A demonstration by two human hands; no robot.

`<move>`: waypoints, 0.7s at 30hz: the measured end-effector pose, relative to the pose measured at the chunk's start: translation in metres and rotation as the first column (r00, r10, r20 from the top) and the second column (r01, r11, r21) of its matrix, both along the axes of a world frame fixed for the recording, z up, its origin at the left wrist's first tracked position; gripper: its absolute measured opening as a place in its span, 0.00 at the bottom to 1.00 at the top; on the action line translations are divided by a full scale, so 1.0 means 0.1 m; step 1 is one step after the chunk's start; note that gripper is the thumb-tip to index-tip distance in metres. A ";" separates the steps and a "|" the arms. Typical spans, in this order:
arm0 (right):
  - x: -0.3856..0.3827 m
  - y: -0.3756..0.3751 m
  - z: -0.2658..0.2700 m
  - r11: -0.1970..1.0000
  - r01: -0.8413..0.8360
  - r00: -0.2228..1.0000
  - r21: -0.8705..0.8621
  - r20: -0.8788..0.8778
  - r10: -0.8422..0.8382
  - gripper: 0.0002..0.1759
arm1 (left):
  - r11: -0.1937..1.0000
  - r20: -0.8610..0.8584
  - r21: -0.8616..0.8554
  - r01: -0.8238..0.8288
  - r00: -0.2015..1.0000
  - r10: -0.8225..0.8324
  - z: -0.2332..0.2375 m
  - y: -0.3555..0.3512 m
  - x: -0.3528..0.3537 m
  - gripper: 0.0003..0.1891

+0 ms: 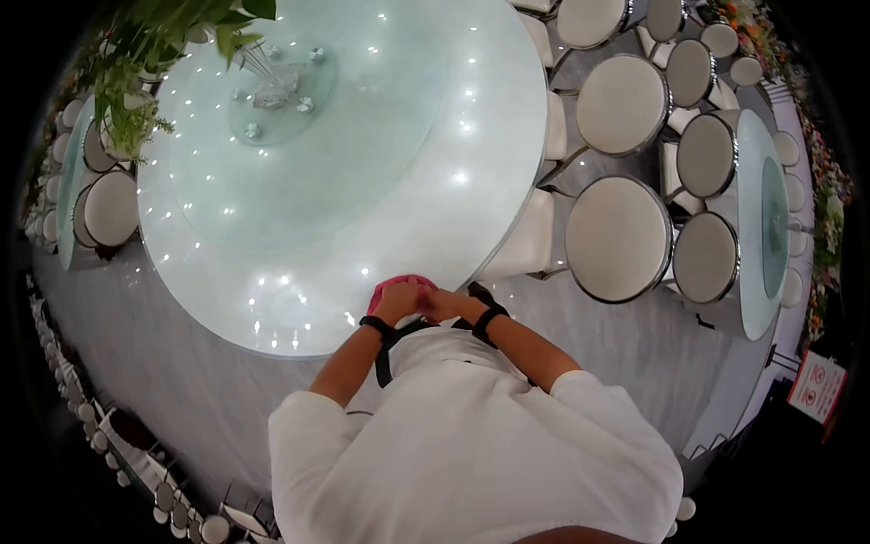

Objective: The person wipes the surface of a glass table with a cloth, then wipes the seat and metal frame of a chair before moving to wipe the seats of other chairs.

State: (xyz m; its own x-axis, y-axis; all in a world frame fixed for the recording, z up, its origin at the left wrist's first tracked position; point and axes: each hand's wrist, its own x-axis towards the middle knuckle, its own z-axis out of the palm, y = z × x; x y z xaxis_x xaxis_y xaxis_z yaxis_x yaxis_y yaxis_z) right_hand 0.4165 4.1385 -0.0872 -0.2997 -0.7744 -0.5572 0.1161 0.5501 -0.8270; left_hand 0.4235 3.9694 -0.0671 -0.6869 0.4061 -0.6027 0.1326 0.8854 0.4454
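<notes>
Person's standing right at the near edge of the round glass worktop (272, 227), left hand (396, 300) and right hand (442, 305) clasped together around a wadded pink cloth (400, 282). The cloth's bunched up there, not spread on the glass.

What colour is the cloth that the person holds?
Pink; the cloth shows best in the head view.
</notes>
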 end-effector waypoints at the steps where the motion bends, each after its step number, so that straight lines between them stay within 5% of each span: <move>1: 0.01 0.06 -0.02 0.999 0.041 0.998 0.015 -0.056 -0.040 0.22 | 0.996 -0.035 0.003 0.087 0.996 -0.087 -0.09 0.05 -0.04 0.14; 3: 0.01 0.00 0.06 0.994 0.100 0.992 -0.034 -0.068 -0.103 0.21 | 0.997 -0.012 -0.081 0.003 1.000 -0.004 -0.15 0.11 -0.10 0.14; 5: -0.31 0.21 0.36 0.981 0.182 0.973 0.074 0.131 -0.190 0.24 | 0.989 -0.078 -0.113 -0.095 0.993 0.087 -0.03 0.34 -0.30 0.11; 6: -0.46 0.33 0.31 0.963 0.253 0.954 0.088 0.145 -0.264 0.26 | 0.973 0.007 -0.231 0.032 0.999 -0.032 0.10 0.45 -0.52 0.17; 8: -0.50 0.44 0.12 0.960 0.276 0.960 -0.047 0.068 -0.272 0.26 | 0.974 0.095 -0.167 -0.154 0.981 0.172 0.29 0.56 -0.72 0.24; 10: -0.71 0.67 0.07 0.937 0.350 0.929 -0.003 0.130 -0.347 0.23 | 0.981 -0.247 -0.143 -0.128 0.965 0.090 -0.13 0.67 -0.82 0.30; 15: -1.36 1.25 -0.07 0.874 0.481 0.845 -0.068 0.300 -0.442 0.19 | 0.955 -0.550 0.162 -0.250 0.780 0.298 -0.03 1.32 -1.79 0.24; 16: -1.47 1.30 -0.10 0.844 0.533 0.825 -0.064 0.261 -0.501 0.20 | 0.938 -0.472 0.177 -0.297 0.811 0.346 0.00 1.35 -1.81 0.23; 17: -1.65 1.40 -0.13 0.812 0.581 0.802 -0.058 0.211 -0.559 0.22 | 0.949 -0.576 0.205 -0.240 0.754 0.315 0.00 1.43 -2.01 0.26; 19: -1.94 1.59 -0.20 0.762 0.632 0.749 -0.143 -0.141 -0.648 0.28 | 0.951 -0.664 0.243 -0.192 0.682 0.307 -0.09 1.59 -2.36 0.29; 21: -2.13 1.74 -0.11 0.772 0.622 0.733 -0.130 -0.251 -0.633 0.32 | 0.914 -0.541 0.278 -0.295 0.738 0.403 -0.11 1.65 -2.53 0.38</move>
State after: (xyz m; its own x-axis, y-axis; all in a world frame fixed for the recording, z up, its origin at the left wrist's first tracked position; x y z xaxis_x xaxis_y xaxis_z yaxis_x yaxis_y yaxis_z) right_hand 0.2039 4.3121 -0.0977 -0.8550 -0.3743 -0.3591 0.1994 0.4018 -0.8937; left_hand 0.1703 4.1343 -0.0785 -0.9925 0.1219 0.0058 0.1066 0.8428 0.5276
